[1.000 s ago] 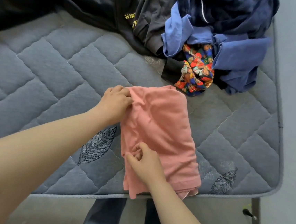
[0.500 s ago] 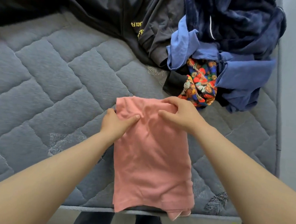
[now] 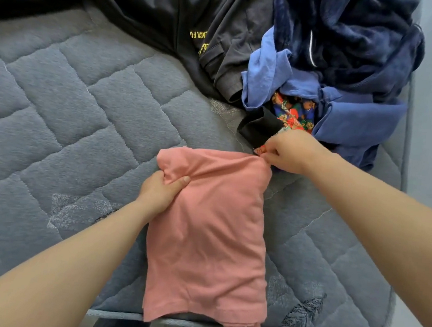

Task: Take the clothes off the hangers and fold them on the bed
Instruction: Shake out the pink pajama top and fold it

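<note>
While left hand grips, garment (pink) lies folded.

Head-worn view, steeply downward, close over bed

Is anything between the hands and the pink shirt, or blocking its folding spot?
Nothing visible. The left hand grips the pink shirt at its left edge; the right hand pinches its far right corner. It lies on the mattress, with the clothes pile just beyond, not on it.
</note>
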Available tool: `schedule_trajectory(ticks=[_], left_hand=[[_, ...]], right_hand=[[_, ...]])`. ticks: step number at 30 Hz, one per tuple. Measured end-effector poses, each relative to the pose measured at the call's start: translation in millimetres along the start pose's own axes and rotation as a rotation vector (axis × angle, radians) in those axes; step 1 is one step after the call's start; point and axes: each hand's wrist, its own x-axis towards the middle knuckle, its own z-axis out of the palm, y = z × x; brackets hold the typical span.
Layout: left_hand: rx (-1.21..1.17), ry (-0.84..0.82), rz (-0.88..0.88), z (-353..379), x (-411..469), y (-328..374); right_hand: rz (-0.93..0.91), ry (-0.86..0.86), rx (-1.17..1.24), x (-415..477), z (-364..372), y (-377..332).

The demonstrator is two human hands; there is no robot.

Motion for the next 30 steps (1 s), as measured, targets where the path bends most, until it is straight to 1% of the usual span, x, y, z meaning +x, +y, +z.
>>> schedule_trajectory(ticks=[1, 2, 5, 6, 7, 8, 10, 12, 15, 17, 19, 20, 24, 27, 30], left_hand=[[-0.012, -0.014, 0.005, -2, -2, 0], [-0.035, -0.035, 0.005, -4, -4, -1], [-0.142, -0.115, -0.037, -13, -15, -3], [-0.173, -0.144, -0.055, -14, -20, -6], [-0.197, -0.171, -0.08, -13, -24, -9], [-0.216, -0.187, -0.108, -12, -27, -13], [-0.247, -0.196, -0.129, -8, -32, -18], [-0.272, -0.217, -0.133, -7, -36, -21], [-0.34, -0.331, -0.158, -4, -41, -29], [-0.334, -0.364, -0.166, -2, -49, -36], [-0.309, -0.294, -0.131, 1, -56, -43], [-0.305, -0.241, -0.093, 2, -61, -44], [-0.324, -0.076, 0.109, -4, -78, -30], [-0.297, -0.015, 0.237, -24, -93, -4], [-0.297, 0.039, 0.325, -53, -113, 23]], right_hand=[[0.047, 0.046, 0.058, -3, 6, 4], [0.095, 0.126, 0.165, -8, 15, 4], [0.282, 0.465, 0.649, -34, 46, -21], [0.359, 0.525, 0.808, -43, 57, -34], [0.447, 0.523, 0.952, -51, 70, -48], [0.539, 0.464, 1.079, -59, 82, -61], [0.704, 0.288, 1.279, -72, 106, -86], [0.784, 0.18, 1.426, -80, 122, -106], [0.791, 0.186, 1.534, -88, 133, -118], [0.776, 0.149, 1.543, -97, 137, -119], [0.751, 0.127, 1.5, -105, 142, -120], [0.734, 0.162, 1.491, -108, 142, -121], [0.683, 0.439, 1.519, -116, 119, -121], [0.621, 0.526, 1.526, -125, 89, -121], [0.539, 0.612, 1.539, -138, 47, -118]])
